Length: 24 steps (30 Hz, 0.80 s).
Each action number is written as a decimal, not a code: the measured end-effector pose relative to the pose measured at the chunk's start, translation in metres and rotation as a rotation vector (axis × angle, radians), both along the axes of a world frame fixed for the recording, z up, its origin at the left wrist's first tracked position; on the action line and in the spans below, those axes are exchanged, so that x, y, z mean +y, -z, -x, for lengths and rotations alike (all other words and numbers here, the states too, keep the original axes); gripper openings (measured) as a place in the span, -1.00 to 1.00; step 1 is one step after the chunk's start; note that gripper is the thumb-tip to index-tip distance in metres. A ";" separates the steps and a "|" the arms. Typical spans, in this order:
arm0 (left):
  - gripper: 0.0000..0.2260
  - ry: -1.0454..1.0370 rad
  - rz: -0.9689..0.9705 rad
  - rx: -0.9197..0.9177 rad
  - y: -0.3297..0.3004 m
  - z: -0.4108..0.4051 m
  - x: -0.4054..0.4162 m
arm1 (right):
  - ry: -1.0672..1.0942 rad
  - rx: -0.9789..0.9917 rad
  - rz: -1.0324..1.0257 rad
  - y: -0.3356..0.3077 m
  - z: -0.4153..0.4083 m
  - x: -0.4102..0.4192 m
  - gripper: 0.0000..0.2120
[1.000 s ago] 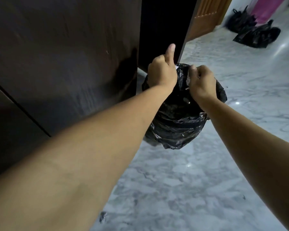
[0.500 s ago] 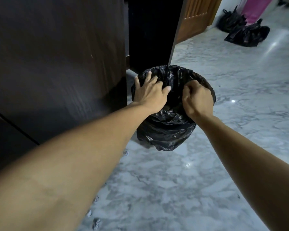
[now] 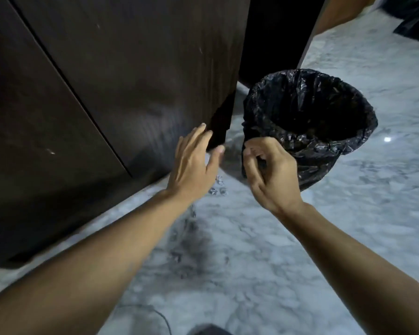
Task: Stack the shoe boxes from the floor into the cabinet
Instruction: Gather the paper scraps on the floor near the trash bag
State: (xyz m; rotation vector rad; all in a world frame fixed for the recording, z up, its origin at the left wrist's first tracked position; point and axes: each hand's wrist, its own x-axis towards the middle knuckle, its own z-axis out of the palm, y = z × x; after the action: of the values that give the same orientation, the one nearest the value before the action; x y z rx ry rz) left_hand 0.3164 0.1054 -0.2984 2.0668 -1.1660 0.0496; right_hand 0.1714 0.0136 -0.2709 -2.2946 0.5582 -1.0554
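Cabinet point(image 3: 121, 93) panels of dark wood fill the left of the view, their doors shut and a dark gap showing past the right-hand edge. Just in front of that edge the left hand point(image 3: 194, 165) hangs with fingers straight and spread, gripping nothing; whether the fingertips brush the wood cannot be told. Beside it the right hand point(image 3: 269, 172) is loosely curled, thumb and forefinger near the rim of the black bin bag point(image 3: 307, 122), though whether they pinch the plastic cannot be told. The lined bin now stands on the marble floor point(image 3: 252, 250) close to the cabinet's corner, its mouth open; a second ago both hands gripped its top and held it off the floor, and half a second ago the left palm lay on its rim. Farther right, more black bags point(image 3: 416, 22) lie at the frame's top corner. No shoe boxes appear anywhere in view, so stacking has likely not begun; with the bin set down, both hands look free to open the cabinet.
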 end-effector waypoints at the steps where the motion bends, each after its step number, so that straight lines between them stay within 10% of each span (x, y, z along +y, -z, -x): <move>1: -0.55 -0.041 -0.006 0.014 0.014 0.001 0.020 | -0.033 0.044 -0.024 0.015 -0.001 0.013 -0.77; 5: -0.42 -0.157 -0.162 0.054 0.080 0.016 0.098 | -0.122 0.361 -0.061 0.086 0.005 0.047 -0.70; 16: -0.29 -0.426 -0.441 0.135 0.174 0.024 0.186 | -0.428 1.079 0.215 0.165 0.013 0.102 0.29; 24: -0.26 -0.298 -0.559 0.013 0.189 0.008 0.182 | -0.345 1.063 0.261 0.181 -0.012 0.112 0.11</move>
State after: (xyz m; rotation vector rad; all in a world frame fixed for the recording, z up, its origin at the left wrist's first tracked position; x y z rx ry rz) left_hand 0.3081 0.2871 -0.4878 2.7154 -0.9199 -0.1656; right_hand 0.1836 0.1252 -0.4524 -2.9284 0.3710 0.3536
